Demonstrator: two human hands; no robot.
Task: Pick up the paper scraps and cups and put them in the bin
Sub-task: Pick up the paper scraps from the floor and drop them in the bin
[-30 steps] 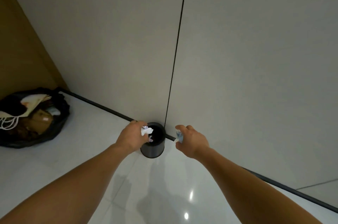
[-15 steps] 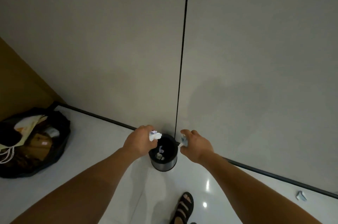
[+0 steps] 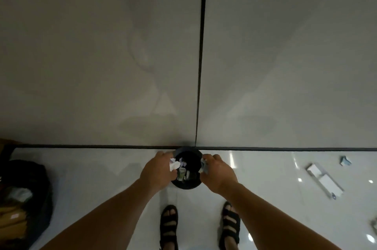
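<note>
Now you are at the dropping step: both hands hang right over the bin (image 3: 186,186), which stands on the floor (image 3: 91,168) against the wall (image 3: 102,66). Your left hand (image 3: 158,170) pinches a crumpled white paper scrap (image 3: 175,165) above the opening, with the fingers curled around it. Your right hand (image 3: 218,172) grips a small bluish scrap (image 3: 204,166) at the other side of the rim, also closed on it. I judge the next move is simply to loosen the fingers, so both pieces fall inside. After that, a loose scrap (image 3: 345,161) waits on the floor, well apart to your right.
</note>
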